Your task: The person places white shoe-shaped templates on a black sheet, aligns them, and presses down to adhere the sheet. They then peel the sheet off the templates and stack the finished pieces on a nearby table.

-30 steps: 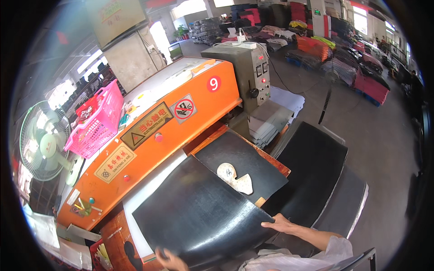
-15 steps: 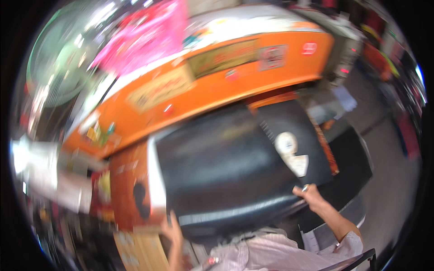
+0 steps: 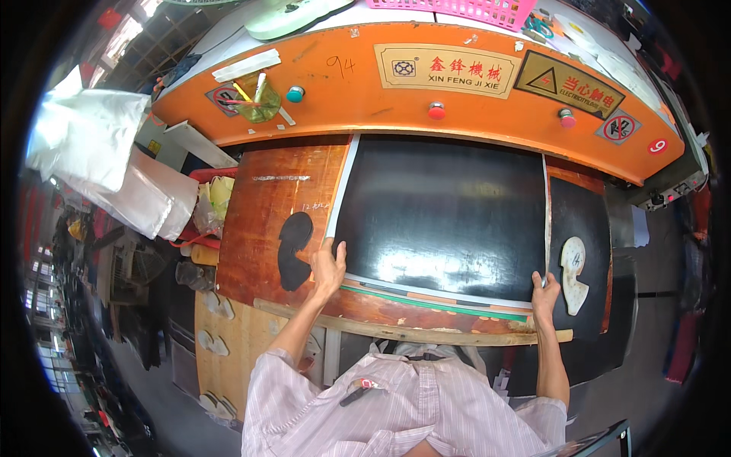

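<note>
A glossy black sheet [image 3: 442, 206] with pale edges lies flat on the reddish wooden table. My left hand [image 3: 329, 266] grips its left edge near the front corner, thumb on top. At the front right corner my right hand [image 3: 545, 295] pinches the opposite edge. Left of the sheet, a matte black sole-shaped piece [image 3: 295, 251] rests on the wood. A white piece of similar curved outline [image 3: 572, 278] lies right of my right hand, on a second dark sheet [image 3: 582, 213].
Behind the table stands an orange machine front [image 3: 320, 84] with push buttons [image 3: 436, 111]. A pink basket [image 3: 457, 9] sits on top. Bags [image 3: 129, 175] hang at the left. A wooden board [image 3: 251, 335] carrying several pale shaped pieces is at the lower left.
My view has turned and steadied. The black sheet, earlier shifted over the dark sheet at the right, now lies between the two pieces. My left hand, earlier spread, has closed on its edge.
</note>
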The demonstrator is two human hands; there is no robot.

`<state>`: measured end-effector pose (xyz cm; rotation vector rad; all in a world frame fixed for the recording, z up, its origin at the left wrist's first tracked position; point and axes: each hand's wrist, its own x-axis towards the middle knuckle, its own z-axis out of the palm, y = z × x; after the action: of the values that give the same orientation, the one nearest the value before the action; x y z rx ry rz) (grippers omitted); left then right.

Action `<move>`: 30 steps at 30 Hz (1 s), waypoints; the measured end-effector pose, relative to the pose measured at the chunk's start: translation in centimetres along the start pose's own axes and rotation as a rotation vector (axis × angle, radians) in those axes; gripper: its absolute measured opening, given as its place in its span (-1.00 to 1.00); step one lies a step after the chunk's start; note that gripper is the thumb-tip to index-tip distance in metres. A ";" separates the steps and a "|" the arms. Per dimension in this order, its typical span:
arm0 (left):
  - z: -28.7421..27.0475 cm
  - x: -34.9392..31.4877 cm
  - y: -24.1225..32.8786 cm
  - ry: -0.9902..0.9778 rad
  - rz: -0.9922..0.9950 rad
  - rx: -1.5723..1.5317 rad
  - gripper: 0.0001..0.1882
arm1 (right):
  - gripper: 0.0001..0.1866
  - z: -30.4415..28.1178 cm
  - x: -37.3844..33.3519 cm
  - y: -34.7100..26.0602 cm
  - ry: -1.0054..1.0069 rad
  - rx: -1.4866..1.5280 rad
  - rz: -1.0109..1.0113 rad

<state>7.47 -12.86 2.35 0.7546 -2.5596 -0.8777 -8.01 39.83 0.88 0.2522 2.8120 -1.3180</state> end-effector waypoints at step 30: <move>3.2 0.8 1.0 -0.104 0.283 0.372 -0.35 | -0.13 -14.1 3.1 7.9 -0.073 -0.637 -0.463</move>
<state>5.01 -11.19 0.67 0.4292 -2.8683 -0.3659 -9.20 55.95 3.64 -0.4720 3.1372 -0.3713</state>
